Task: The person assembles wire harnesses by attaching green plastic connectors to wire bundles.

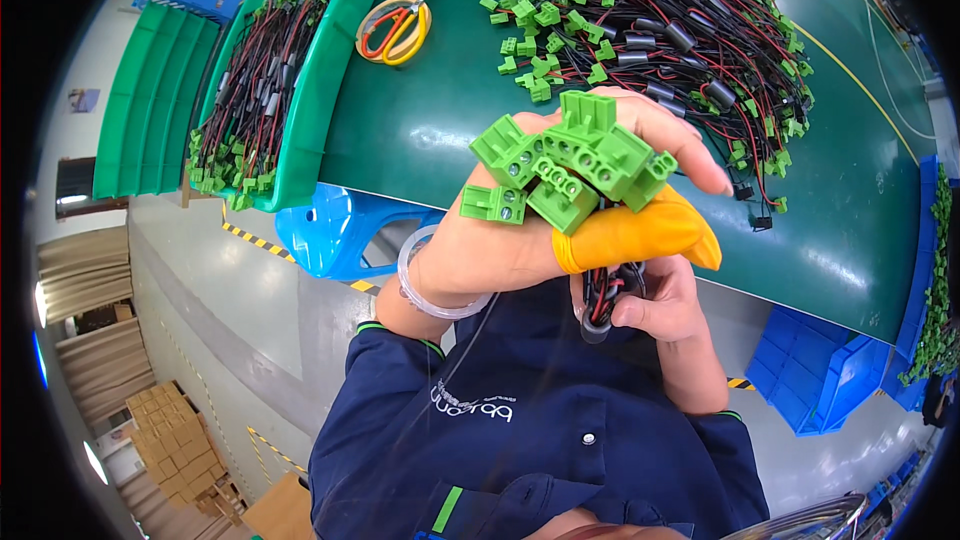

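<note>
My left hand [500,252], a yellow finger cot [635,230] on its thumb and a clear band at the wrist, is closed round a bunch of cable harnesses. Their green terminal connectors [565,162] fan out above the thumb, screw heads showing. Below, my right hand [672,302] grips the black and red wires [604,292] of the same bunch, its thumb beside a dark cylindrical sleeve [595,330]. The left hand partly covers the right hand's fingers. Beyond my hands, a large pile of similar harnesses [680,35] lies on the green table.
A green bin [315,110] of harnesses stands at the table's left, beside another green bin [150,105]. Red-and-yellow scissors [405,35] rest on a tape roll [370,32]. A blue stool [335,235] sits below the left edge; blue crates [815,370] stand at the right.
</note>
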Demonstrator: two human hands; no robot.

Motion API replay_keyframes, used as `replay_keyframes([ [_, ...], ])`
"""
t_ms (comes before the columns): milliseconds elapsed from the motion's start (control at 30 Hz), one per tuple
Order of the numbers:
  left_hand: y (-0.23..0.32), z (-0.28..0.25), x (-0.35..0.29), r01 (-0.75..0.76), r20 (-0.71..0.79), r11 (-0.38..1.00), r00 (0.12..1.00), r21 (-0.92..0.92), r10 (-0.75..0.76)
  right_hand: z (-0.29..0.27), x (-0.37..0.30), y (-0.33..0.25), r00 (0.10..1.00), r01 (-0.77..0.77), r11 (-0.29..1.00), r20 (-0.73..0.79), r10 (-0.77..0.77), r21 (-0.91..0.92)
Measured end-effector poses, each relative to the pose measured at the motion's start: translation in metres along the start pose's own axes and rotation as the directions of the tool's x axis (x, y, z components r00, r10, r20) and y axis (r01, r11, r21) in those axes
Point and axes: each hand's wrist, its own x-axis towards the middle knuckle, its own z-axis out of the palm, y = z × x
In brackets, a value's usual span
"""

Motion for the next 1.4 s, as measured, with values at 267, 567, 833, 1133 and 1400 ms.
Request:
replay_keyframes([
  [267, -0.010, -0.026, -0.011, -0.043, -0.075, 0.990, 0.996, 0.135, 0.053, 0.004, 0.016, -0.011, 0.809, -0.364, 0.897, 0.391, 0.438, -0.251],
  [567, -0.008, -0.056, -0.076, 0.339, -0.252, 0.917, 0.887, -0.211, -0.386, -0.021, 0.013, -0.076, 0.915, -0.031, 0.574, 0.208, 0.345, -0.818],
  [833, 0.023, -0.018, -0.041, -0.016, 0.270, 0.753, 0.939, 0.657, -0.215, -0.021, 0.029, -0.108, 0.834, -0.169, 0.468, 0.127, 0.536, -0.867],
  [1133, -0.015, -0.024, -0.001, 0.206, -0.344, 0.975, 0.913, -0.079, -0.221, -0.017, 0.020, -0.102, 0.971, 0.101, 0.725, -0.091, -0.221, -0.681],
  [1400, -0.031, 0.004, 0.013, 0.134, -0.387, 0.944, 0.888, -0.303, -0.250, -0.007, 0.023, -0.016, 0.983, -0.073, 0.898, -0.184, -0.009, -0.434],
])
